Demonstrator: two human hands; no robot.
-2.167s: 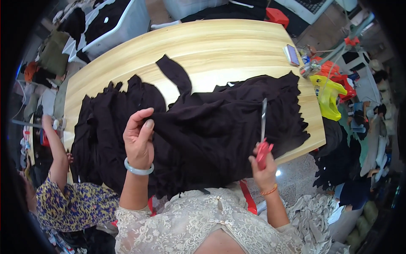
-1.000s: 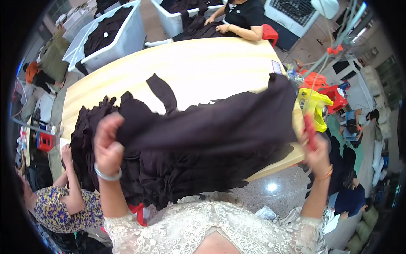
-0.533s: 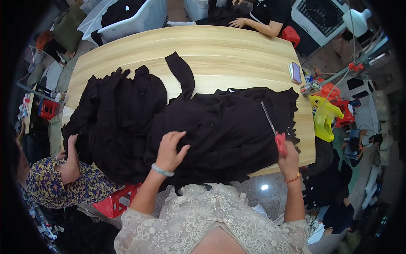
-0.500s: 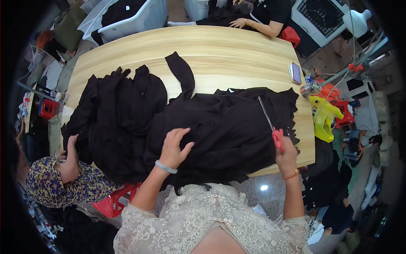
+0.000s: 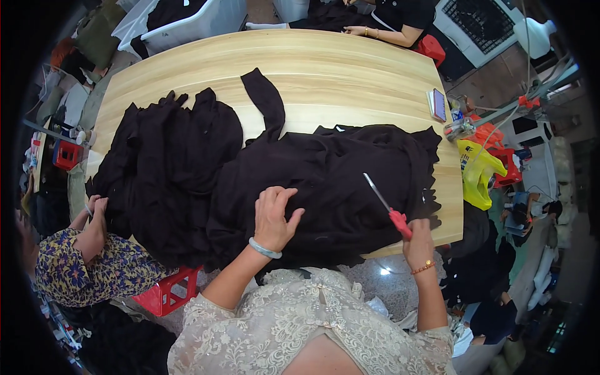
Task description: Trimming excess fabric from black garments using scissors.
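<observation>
A dark garment [image 5: 350, 169] with buttons lies spread in front of me, one sleeve stretching away over the wood. Above its near part is my left hand [image 5: 274, 219], its thumb apart from loosely curved fingers and nothing in it; whether it touches the cloth I cannot tell. Scissors [image 5: 398, 220] with red handles are gripped in my right hand [image 5: 419, 239] at the garment's near right side. Their blades look closed and point away to the left, over the cloth.
A heap of dark garments [image 5: 172, 162] lies left on the wooden table [image 5: 350, 69], where another person's hands [image 5: 95, 209] touch it. A phone [image 5: 439, 105] rests at the right edge, beside a yellow bag [image 5: 476, 175]. Another person sits beyond the far edge, near a white bin [image 5: 206, 25].
My right hand has come nearer to me, and the scissors now tilt more to the left. The left hand has shifted slightly right. At left, the other person's hands have changed position.
</observation>
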